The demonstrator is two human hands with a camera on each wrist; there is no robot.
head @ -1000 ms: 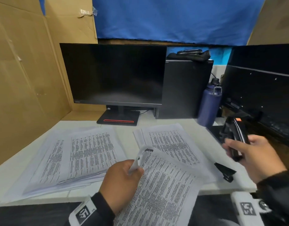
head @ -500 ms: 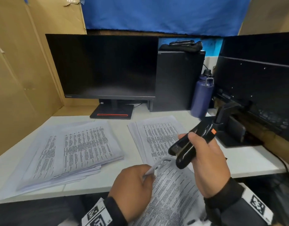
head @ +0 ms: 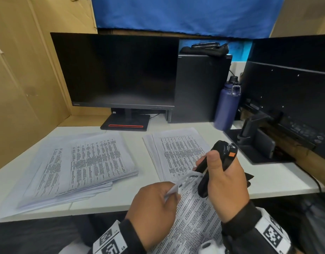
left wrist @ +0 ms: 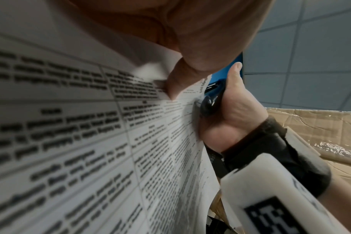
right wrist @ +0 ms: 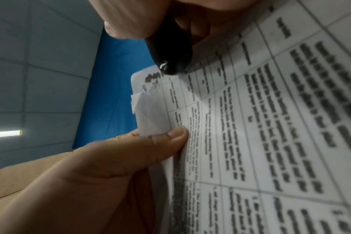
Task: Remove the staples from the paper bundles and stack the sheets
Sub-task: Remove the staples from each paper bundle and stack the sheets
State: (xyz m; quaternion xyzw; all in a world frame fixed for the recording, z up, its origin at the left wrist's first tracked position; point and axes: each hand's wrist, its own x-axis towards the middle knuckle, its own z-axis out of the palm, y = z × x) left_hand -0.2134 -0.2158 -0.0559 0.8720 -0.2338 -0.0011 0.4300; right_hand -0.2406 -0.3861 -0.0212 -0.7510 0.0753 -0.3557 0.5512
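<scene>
My left hand (head: 158, 204) pinches the folded top corner of a printed paper bundle (head: 194, 220) held above the desk's front edge; the thumb (right wrist: 170, 139) presses the corner fold. My right hand (head: 224, 178) grips a black stapler (head: 218, 162) with an orange tab, nose pointing down at the bundle's top corner. The stapler nose (right wrist: 170, 66) touches the top edge of the bundle (right wrist: 270, 126). In the left wrist view the stapler (left wrist: 210, 102) sits just beyond the paper bundle (left wrist: 90, 142). A stack of loose sheets (head: 81, 165) lies on the desk's left, another paper pile (head: 176, 153) in the middle.
A dark monitor (head: 117, 70) stands at the back of the white desk (head: 268, 182), with a black computer tower (head: 200, 88) and a blue bottle (head: 227, 105) to its right. A second monitor (head: 290, 88) fills the right side. A small black object (head: 248, 177) lies behind my right hand.
My right hand has brought the stapler from the right side of the desk over to the bundle's top corner. The left hand keeps its pinch on the corner.
</scene>
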